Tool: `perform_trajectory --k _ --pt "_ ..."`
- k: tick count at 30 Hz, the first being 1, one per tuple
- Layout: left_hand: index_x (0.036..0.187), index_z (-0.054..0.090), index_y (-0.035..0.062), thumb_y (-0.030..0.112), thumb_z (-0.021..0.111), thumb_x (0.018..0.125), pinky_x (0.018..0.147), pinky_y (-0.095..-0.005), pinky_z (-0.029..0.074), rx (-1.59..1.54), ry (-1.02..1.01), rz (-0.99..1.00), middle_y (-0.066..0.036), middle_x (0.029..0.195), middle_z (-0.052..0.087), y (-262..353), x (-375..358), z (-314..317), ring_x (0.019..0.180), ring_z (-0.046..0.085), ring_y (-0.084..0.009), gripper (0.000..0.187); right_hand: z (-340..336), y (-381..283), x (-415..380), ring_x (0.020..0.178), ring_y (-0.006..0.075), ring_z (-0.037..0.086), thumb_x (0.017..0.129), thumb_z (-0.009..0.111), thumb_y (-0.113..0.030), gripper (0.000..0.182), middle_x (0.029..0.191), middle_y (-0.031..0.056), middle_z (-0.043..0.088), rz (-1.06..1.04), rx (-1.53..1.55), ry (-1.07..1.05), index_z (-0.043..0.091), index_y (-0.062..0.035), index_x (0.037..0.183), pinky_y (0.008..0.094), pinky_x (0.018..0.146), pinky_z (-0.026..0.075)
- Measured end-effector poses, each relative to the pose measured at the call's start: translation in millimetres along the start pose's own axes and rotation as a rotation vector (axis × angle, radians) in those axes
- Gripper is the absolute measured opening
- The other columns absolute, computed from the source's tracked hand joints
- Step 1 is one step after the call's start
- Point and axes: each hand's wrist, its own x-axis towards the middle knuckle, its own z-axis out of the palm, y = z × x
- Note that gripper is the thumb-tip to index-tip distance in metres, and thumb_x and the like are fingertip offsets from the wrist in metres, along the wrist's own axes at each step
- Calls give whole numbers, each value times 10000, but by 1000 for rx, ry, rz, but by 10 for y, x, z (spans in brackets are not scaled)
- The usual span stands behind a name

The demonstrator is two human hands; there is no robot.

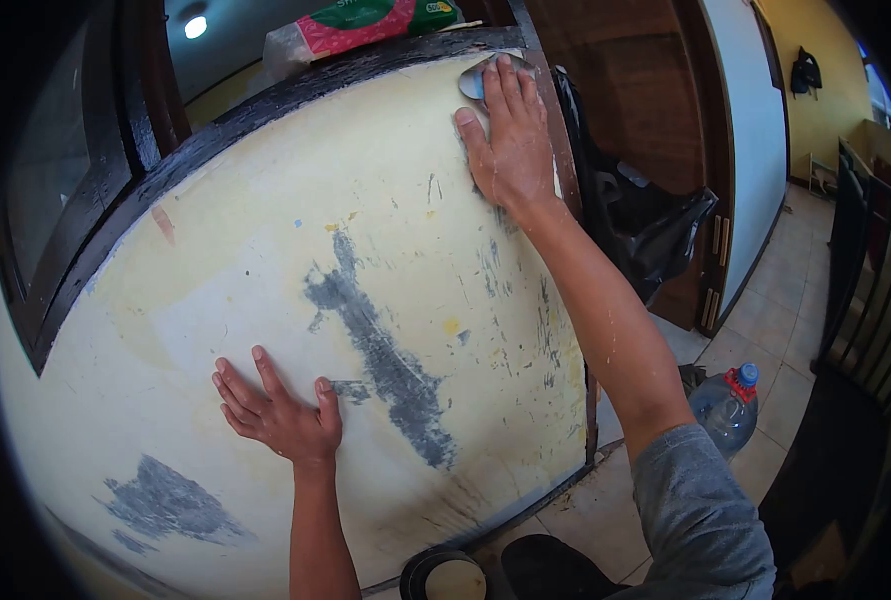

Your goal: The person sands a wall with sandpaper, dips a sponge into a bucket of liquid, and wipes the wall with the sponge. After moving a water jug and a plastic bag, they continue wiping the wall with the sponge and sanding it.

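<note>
My left hand (283, 415) lies flat on the pale yellow wall (265, 300), fingers spread, holding nothing. At the wall's upper right corner, my right hand (513, 140) presses a thin grey sheet (472, 82), like sandpaper, against the surface; its edges stick out around the fingertips. Dark grey bare patches mark the wall: a long one (390, 360) between my hands and another (170, 505) at the lower left. Small scratches run down the right side below my right hand.
A dark wooden sill (235, 118) tops the wall and bears a green and pink package (365, 25). Black plastic (655, 235) hangs beside a brown door. At the right are a water bottle (725, 410) and a dark chair (875, 290); a round container (455, 580) is below.
</note>
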Motion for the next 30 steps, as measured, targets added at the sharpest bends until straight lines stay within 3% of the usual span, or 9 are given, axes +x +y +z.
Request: perform_trajectory --k 5,8,11,16,18,21,25,28,30 --pt "1514 386 74 530 372 959 1149 -552 159 -9 7 10 -278 1581 253 4 -29 22 1458 244 -446 718 -399 201 -1192 1400 384 423 957 557 -109 388 1455 147 535 -61 146 -70 608 -1 1326 515 1141 312" --pt "1517 380 71 524 373 958 1147 -556 165 3 -2 6 -276 1583 249 19 -30 15 1458 243 -447 720 -557 355 -2343 1423 386 393 956 545 -108 416 1488 156 498 -31 129 -183 587 -10 1358 521 1151 292" --pt "1519 375 66 521 372 960 1146 -556 169 10 -4 4 -270 1586 248 27 -32 18 1457 245 -445 721 -500 372 -2194 1431 416 369 954 547 -98 432 1499 170 481 11 171 -149 573 -8 1376 543 1158 263" --pt "1520 371 64 515 369 965 1143 -560 181 6 4 17 -265 1586 250 31 -23 17 1457 247 -442 715 -86 237 -13 1380 397 414 977 551 -164 378 1453 149 524 -119 203 83 602 -24 1324 533 1117 329" --pt "1521 369 63 513 367 968 1142 -560 186 -2 6 30 -264 1585 251 22 2 18 1456 249 -442 713 -35 191 21 1379 394 419 976 553 -162 375 1449 148 528 -123 202 101 605 -25 1320 531 1112 337" --pt "1535 341 65 519 371 982 1152 -538 176 -15 17 46 -242 1600 231 34 -9 17 1468 238 -422 716 -282 285 -617 1397 389 410 962 566 -158 402 1465 146 517 -79 205 -11 595 -26 1340 528 1118 337" --pt "1537 334 63 531 348 1000 1153 -539 178 18 9 43 -243 1602 226 44 8 0 1472 234 -417 712 -730 570 -2768 1400 438 400 950 531 -130 433 1475 206 494 61 170 -253 577 14 1356 567 1126 313" --pt "1541 326 63 526 347 1003 1154 -540 177 -3 -1 52 -243 1604 222 51 1 -5 1473 232 -415 710 -859 567 -2934 1392 499 368 959 520 -133 452 1489 244 457 22 133 -312 539 78 1359 565 1145 303" --pt "1533 342 59 504 361 983 1147 -546 192 1 13 49 -258 1589 244 53 -1 22 1458 251 -434 707 -654 591 -2440 1375 470 396 949 534 -117 458 1498 205 458 7 197 -235 531 38 1379 572 1118 332"
